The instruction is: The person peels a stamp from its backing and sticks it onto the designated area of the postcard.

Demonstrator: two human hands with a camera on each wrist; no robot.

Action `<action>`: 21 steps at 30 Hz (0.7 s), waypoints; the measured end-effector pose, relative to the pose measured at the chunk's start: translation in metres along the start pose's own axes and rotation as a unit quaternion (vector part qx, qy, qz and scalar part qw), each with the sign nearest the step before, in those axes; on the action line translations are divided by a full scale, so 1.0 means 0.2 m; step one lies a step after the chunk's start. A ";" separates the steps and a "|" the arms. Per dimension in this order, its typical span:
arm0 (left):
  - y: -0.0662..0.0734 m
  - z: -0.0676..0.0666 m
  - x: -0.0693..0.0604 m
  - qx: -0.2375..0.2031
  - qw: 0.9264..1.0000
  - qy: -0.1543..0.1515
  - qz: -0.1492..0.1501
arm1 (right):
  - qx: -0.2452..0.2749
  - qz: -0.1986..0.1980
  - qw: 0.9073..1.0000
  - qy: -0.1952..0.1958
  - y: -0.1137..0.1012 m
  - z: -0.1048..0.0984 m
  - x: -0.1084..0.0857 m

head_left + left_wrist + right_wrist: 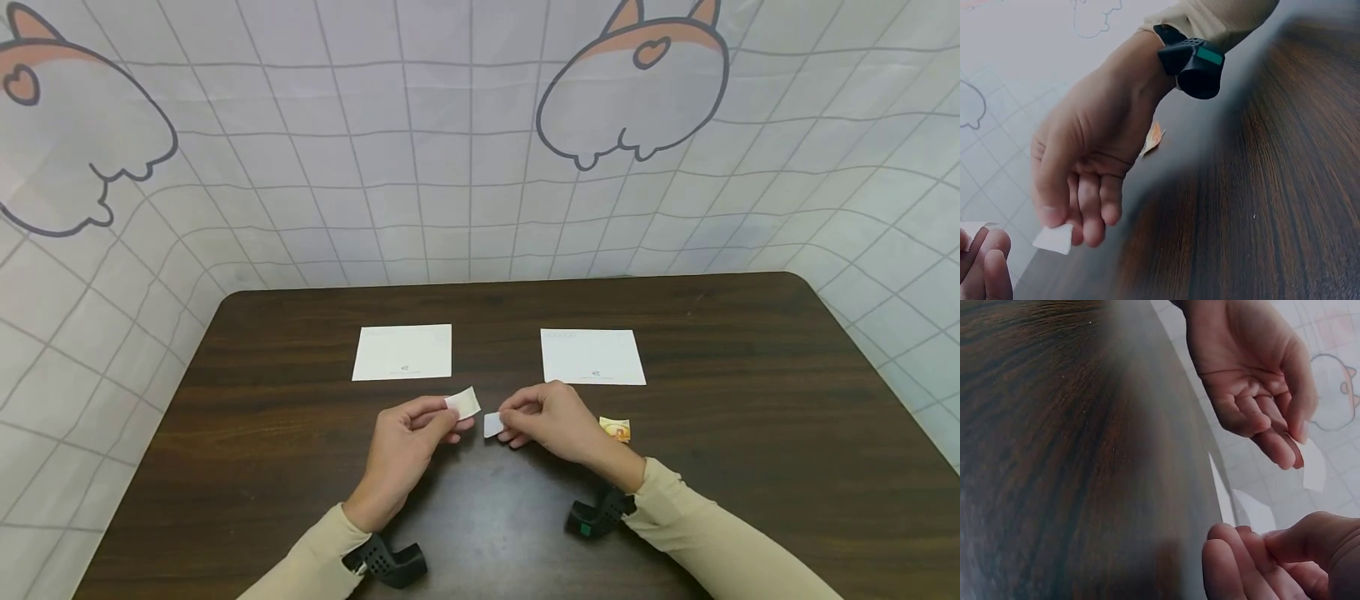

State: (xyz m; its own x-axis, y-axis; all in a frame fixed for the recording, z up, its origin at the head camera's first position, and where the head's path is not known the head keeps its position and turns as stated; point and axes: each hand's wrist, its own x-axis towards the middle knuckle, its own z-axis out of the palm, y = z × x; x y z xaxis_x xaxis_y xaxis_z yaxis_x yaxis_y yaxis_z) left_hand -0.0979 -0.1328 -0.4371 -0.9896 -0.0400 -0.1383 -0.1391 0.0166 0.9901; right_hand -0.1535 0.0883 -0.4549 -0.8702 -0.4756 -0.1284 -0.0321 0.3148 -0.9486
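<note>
My left hand (408,442) pinches a small cream rectangular piece of paper (463,403) between thumb and fingers. Facing it, my right hand (546,419) holds a smaller white piece (492,425) by its edge. The two pieces are close together but apart, above the dark table. From the left wrist view, the white piece (1054,239) sticks out below the right thumb. In the right wrist view, the cream piece (1314,465) hangs from the left fingertips. What is printed on either piece, if anything, cannot be made out.
Two white cards (402,353) (592,357) with faint small print lie side by side on the dark wooden table (262,467). A small crumpled yellow-orange piece (615,429) rests just beyond the right wrist. A white grid-patterned curtain (450,167) hangs behind the table.
</note>
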 end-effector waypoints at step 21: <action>-0.02 -0.01 0.01 0.004 1.000 -0.009 0.007 | -0.071 0.016 0.996 -0.046 -0.02 0.05 0.01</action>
State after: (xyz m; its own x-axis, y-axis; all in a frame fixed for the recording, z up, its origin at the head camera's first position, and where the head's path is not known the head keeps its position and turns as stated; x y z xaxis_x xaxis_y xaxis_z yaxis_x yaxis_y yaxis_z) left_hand -0.0989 -0.1343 -0.4408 -0.9919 -0.0212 -0.1250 -0.1255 0.0244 0.9918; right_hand -0.1513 0.0779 -0.4532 -0.8238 -0.5344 -0.1894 -0.0809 0.4413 -0.8937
